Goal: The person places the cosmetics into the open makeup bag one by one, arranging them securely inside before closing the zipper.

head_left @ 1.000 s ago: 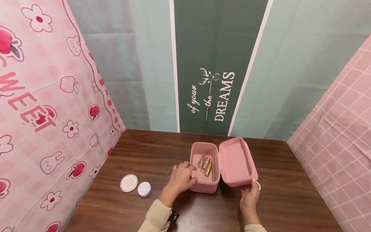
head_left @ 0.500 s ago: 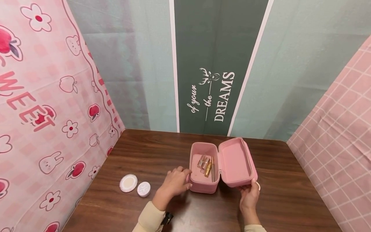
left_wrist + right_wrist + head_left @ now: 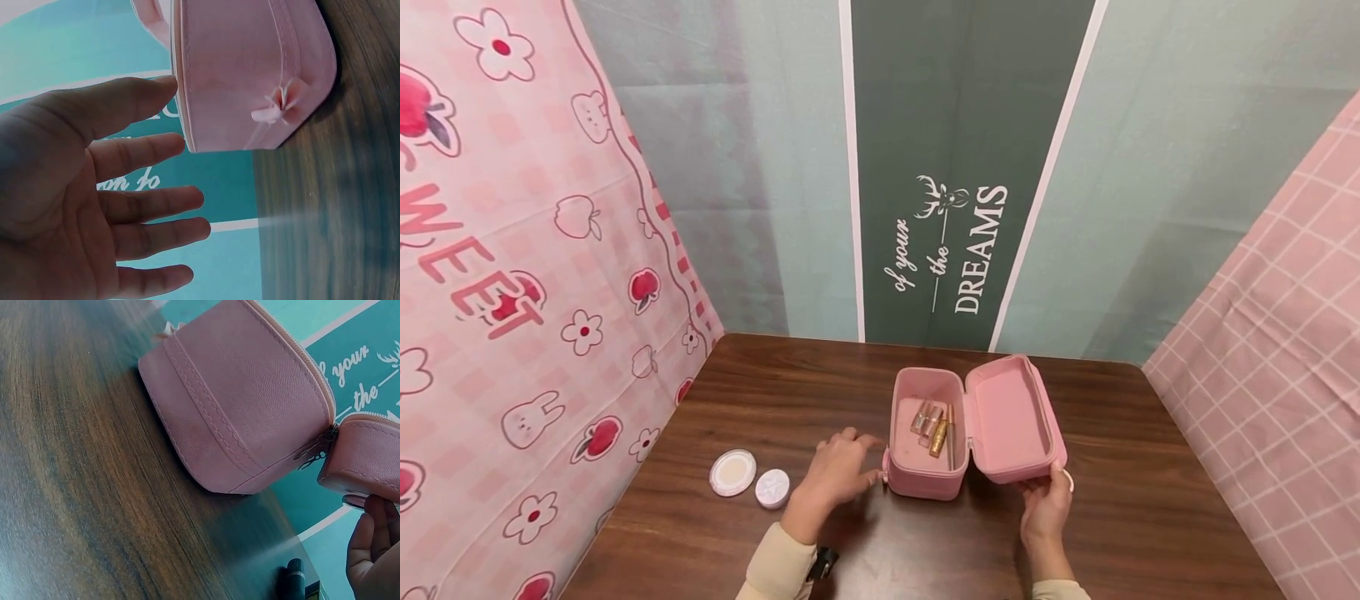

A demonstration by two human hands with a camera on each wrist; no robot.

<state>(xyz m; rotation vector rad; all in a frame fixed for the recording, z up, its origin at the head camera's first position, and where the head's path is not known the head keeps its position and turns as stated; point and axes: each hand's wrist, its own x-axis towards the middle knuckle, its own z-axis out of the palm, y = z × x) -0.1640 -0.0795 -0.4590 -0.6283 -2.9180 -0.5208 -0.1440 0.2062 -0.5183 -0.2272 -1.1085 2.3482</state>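
The lid [image 3: 1011, 421] of the case [image 3: 925, 433] is held at its near edge by the right hand [image 3: 1047, 508], fingers curled under it. The left hand [image 3: 835, 471] is spread, holding nothing, just left of the case on the bench [image 3: 1150, 517]. Loading appears half done; a reach toward the compacts seems called for. One case, two round compacts [image 3: 733, 473] [image 3: 772, 488], about three tubes [image 3: 934, 425] inside.

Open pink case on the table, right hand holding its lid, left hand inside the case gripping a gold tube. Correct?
Not quite: the left hand is outside the pink case, open and empty beside it, as the head view shows. The right hand does hold the lid.
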